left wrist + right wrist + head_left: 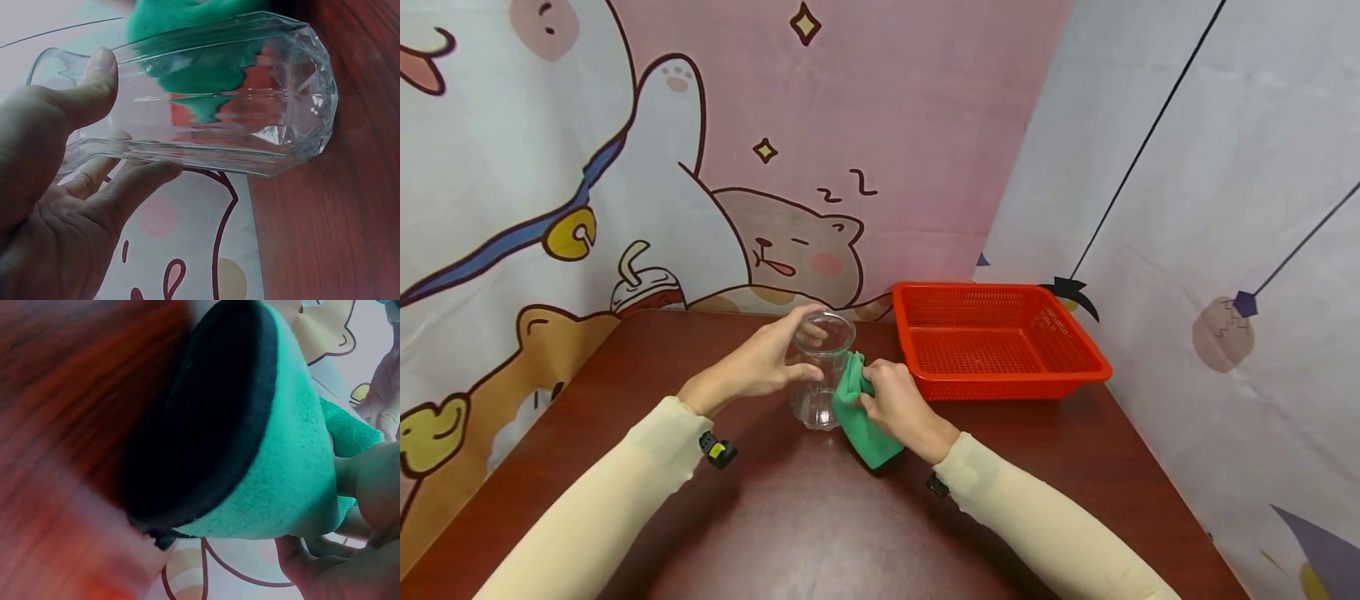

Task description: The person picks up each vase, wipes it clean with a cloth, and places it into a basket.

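A clear glass vase with a flared rim and faceted sides stands in front of me. My left hand grips it near the top, thumb on the near side and fingers round the far side. In the left wrist view the glass vase lies between thumb and fingers. A green fleecy cloth with a dark edge is pinched in my right hand and hangs against the vase's right side. Seen from the right wrist, the cloth bulges into a fold, its dark border facing the camera.
Behind and right of my right hand, a red plastic basket with perforated walls sits on the reddish-brown table. Printed cartoon curtains rise along the table's back and sides.
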A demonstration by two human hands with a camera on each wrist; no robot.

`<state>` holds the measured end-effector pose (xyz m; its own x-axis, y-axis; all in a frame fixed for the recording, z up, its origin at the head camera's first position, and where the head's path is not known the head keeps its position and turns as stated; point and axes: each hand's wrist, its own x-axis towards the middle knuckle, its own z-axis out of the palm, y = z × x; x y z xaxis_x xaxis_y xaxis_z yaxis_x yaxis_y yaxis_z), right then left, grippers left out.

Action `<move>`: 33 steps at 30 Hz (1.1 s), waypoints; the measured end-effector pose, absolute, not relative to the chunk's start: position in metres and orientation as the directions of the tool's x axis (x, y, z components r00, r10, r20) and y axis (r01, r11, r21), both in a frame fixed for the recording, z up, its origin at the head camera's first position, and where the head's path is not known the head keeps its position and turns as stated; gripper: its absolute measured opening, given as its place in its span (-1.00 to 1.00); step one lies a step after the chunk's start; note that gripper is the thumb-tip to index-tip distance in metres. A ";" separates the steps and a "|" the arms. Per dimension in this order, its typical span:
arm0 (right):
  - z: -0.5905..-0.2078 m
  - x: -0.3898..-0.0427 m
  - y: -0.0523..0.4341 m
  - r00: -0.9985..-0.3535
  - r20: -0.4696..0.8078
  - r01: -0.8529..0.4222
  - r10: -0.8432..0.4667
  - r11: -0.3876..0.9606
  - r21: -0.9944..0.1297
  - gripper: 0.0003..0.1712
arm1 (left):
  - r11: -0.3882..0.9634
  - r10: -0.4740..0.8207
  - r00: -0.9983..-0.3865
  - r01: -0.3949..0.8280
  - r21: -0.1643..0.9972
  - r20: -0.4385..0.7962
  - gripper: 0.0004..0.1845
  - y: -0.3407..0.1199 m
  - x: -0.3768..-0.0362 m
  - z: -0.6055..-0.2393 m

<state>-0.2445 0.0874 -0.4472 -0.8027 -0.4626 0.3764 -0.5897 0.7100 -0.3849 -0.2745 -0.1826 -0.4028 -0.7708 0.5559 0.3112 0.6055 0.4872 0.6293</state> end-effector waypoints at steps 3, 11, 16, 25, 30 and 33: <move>-0.453 -0.246 0.087 -0.800 0.357 -0.593 -0.483 0.729 -0.343 -0.87 | 0.488 0.556 -0.772 0.603 0.631 0.309 0.06 -0.183 -0.274 -0.404; -0.465 -0.251 0.088 -0.804 0.275 -0.594 -0.528 0.741 -0.314 -0.45 | 0.500 0.542 -0.784 0.590 0.635 0.301 0.14 -0.185 -0.272 -0.407; -0.468 -0.253 0.088 -0.796 0.275 -0.604 -0.539 0.738 -0.302 -0.51 | 0.498 0.540 -0.780 0.598 0.628 0.315 0.10 -0.185 -0.272 -0.404; -0.471 -0.255 0.087 -0.830 0.245 -0.557 -0.501 0.751 -0.355 -0.70 | 0.504 0.579 -0.780 0.571 0.648 0.238 0.09 -0.188 -0.270 -0.400; -0.469 -0.253 0.088 -0.854 0.210 -0.517 -0.476 0.734 -0.440 -0.62 | 0.492 0.589 -0.772 0.577 0.652 0.239 0.09 -0.188 -0.269 -0.401; -0.468 -0.252 0.090 -0.872 0.206 -0.485 -0.444 0.724 -0.491 -0.60 | 0.491 0.587 -0.771 0.581 0.649 0.246 0.09 -0.187 -0.268 -0.401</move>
<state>-0.2521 0.0899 -0.4677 -0.8719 -0.4444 0.2057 -0.4848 0.7239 -0.4910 -0.2684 -0.1870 -0.4008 -0.7713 0.5870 0.2461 0.5810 0.4913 0.6489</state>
